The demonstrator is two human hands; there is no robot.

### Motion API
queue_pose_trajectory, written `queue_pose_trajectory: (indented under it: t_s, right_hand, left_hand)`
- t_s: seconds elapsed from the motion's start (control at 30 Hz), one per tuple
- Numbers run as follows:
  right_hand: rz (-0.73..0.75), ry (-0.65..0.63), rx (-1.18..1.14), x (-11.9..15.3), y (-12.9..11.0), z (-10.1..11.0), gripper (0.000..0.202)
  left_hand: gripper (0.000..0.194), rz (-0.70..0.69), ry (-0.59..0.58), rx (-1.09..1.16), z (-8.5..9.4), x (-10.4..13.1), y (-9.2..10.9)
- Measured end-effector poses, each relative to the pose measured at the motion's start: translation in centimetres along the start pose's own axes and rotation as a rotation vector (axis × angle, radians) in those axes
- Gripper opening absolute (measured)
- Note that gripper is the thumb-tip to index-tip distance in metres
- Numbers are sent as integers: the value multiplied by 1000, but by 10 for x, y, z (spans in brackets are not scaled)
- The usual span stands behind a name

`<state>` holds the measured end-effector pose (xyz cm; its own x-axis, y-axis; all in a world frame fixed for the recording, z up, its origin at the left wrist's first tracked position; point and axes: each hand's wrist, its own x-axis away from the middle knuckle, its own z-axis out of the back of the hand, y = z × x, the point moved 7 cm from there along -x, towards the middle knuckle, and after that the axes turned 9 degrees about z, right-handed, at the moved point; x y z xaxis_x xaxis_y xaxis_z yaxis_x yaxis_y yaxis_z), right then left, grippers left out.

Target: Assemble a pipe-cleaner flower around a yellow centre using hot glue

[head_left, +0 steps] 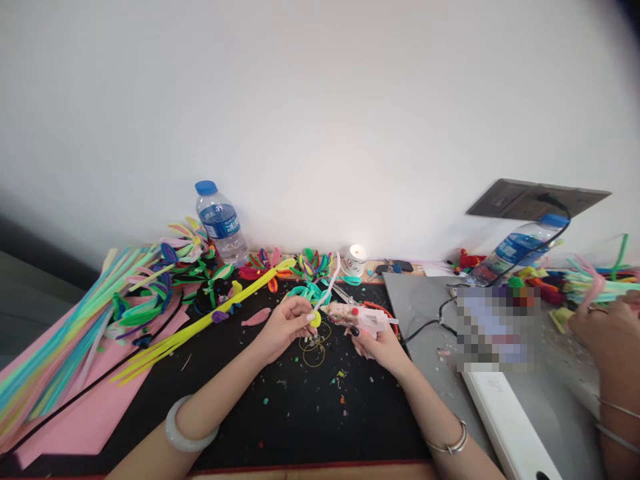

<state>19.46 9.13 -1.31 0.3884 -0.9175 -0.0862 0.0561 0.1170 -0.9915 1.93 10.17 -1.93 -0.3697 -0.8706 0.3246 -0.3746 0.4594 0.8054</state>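
Note:
My left hand (287, 327) pinches a small yellow fuzzy piece (316, 319) between thumb and fingers. From it a pale pipe cleaner (331, 283) rises up and to the right. Wrapped round the handle of a pale pink glue gun (367, 319), my right hand (377, 347) is closed. The gun's nozzle points left, close to the yellow piece; whether they touch I cannot tell. Just behind my hands lie turquoise pipe cleaner loops (305, 292) and scissors (342, 295). Thin yellowish rings (314, 353) rest on the black mat (300, 427) below.
Yellow pipe cleaners (200, 325) and a multicoloured bundle (55, 333) lie to the left. Against the wall stand a water bottle (223, 223) and a small white cup (355, 260). At right are a white power strip (510, 427), a black cable (425, 325) and another person's hand (600, 327).

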Motion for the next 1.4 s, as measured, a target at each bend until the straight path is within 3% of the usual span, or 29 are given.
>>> queue_pose_trajectory:
  t_s: [0.73,1.4]
  right_hand:
    - [-40,-26,26,2,7,1,18]
    - [17,-19,32,1,2,0,19]
  left_hand:
    - [21,-2,-8,-1,-1,0,0]
    - [22,0,-13,-6,-1,-2,-1]
